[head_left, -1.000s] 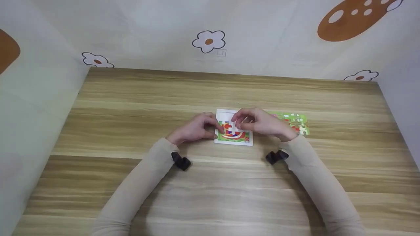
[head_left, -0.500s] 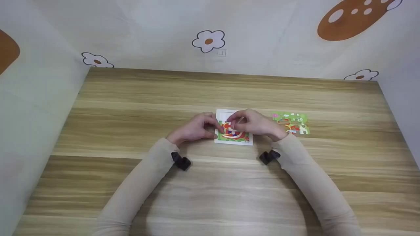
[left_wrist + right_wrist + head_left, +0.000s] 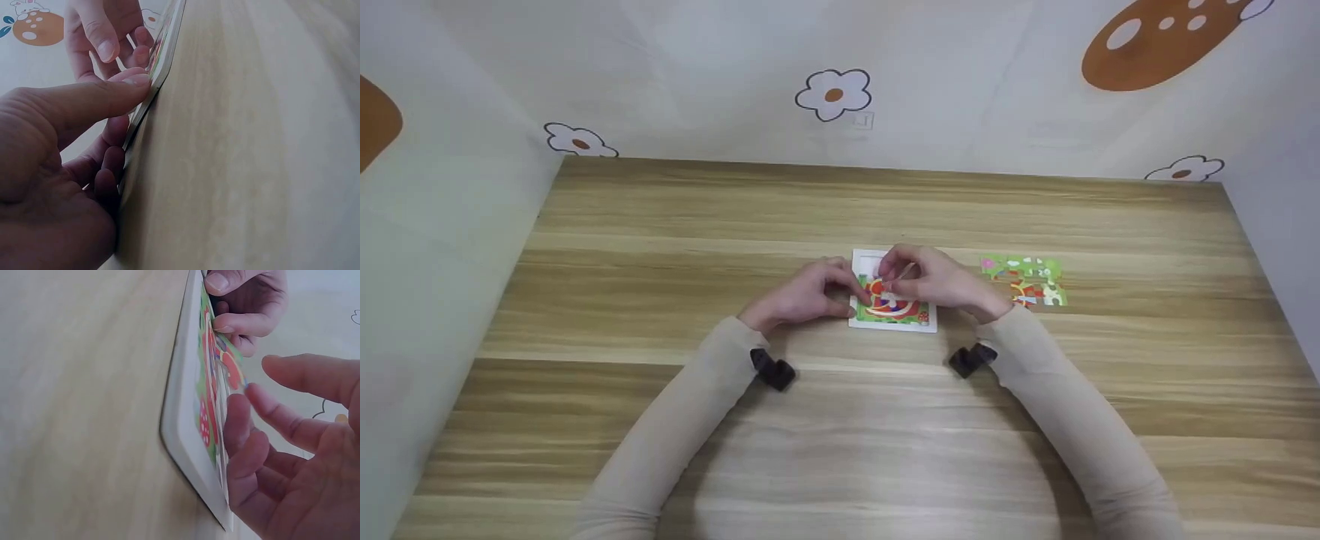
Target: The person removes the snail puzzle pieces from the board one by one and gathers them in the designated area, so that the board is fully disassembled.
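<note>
A jigsaw puzzle tray (image 3: 894, 328) with a white border and a partly filled red, green and blue picture lies mid-table. My left hand (image 3: 806, 292) holds its left side, thumb at the border and index fingertip on the picture; the left wrist view shows the thumb (image 3: 112, 98) along the edge. Over the tray's upper right is my right hand (image 3: 937, 279). In the right wrist view, its index fingertip touches a tilted puzzle piece (image 3: 230, 368) standing up from the picture. The right thumb (image 3: 298, 377) is apart from that piece, while other fingertips rest near the tray.
Several loose green and red puzzle pieces (image 3: 1024, 268) lie together to the right of the tray, beyond my right wrist. A patterned wall (image 3: 697, 90) rises behind the wooden table (image 3: 660, 202).
The right hand has shifted left and over the tray, its fingers now at the middle of the picture. More of the loose pieces shows. My left hand stays in place.
</note>
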Tool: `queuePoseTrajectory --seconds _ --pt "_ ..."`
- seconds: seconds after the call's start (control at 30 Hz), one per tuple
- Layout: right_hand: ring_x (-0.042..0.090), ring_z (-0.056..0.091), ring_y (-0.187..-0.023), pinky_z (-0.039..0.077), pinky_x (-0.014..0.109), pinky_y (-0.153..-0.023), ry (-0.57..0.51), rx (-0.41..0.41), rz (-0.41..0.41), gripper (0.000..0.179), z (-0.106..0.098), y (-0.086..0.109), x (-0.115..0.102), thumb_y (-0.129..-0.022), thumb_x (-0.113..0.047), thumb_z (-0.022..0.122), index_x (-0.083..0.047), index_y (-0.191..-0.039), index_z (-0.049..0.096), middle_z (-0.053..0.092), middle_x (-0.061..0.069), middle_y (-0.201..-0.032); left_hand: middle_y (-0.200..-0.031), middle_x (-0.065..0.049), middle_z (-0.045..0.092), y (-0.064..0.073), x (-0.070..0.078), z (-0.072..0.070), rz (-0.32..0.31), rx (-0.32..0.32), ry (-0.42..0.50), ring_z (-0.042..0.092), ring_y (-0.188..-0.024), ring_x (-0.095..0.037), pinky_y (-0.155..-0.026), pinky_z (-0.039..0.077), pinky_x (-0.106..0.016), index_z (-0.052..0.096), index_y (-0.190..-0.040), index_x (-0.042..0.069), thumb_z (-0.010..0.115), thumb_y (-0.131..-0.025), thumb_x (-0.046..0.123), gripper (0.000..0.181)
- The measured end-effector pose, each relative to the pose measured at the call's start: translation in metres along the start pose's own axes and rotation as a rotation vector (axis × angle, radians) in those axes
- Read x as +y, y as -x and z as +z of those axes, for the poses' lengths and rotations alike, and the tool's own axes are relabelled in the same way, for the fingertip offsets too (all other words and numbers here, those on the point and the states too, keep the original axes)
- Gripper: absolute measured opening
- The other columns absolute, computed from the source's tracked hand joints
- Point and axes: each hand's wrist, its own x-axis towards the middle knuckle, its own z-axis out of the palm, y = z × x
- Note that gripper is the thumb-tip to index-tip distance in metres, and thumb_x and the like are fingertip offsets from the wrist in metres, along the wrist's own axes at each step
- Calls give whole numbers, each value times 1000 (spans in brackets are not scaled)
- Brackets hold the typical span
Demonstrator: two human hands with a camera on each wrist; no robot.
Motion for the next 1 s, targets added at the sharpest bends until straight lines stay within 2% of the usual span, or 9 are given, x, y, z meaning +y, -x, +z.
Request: queuePoseTrajectory --seconds 0.23,0.6,1.0 --pt "19 57 -83 44 29 -77 -18 27 9 16 2 -3 -1 -88 1 59 3 -104 59 59 12 -96 -91 -8 54 0 0 -1 -11 -5 9 44 -90 -20 -84 33 -32 74 -98 1 73 -77 -4 22" --pt "21 55 -85 42 31 -76 0 74 9 12 8 -7 -4 -85 5 60 0 -96 58 59 9 -89 -90 -9 55 0 -1 0 27 0 4 45 -89 -21 -83 34 -32 73 -97 0 73 -76 -4 22" --pt "21 56 -85 43 30 -76 -27 97 23 12 1 -4 -1 -86 5 59 0 -97 59 59 9 -90 -96 -7 58 0 -2 0 -18 -3 11 47 -96 -21 -89 34 -34 74 -97 2 73 -77 -4 21"
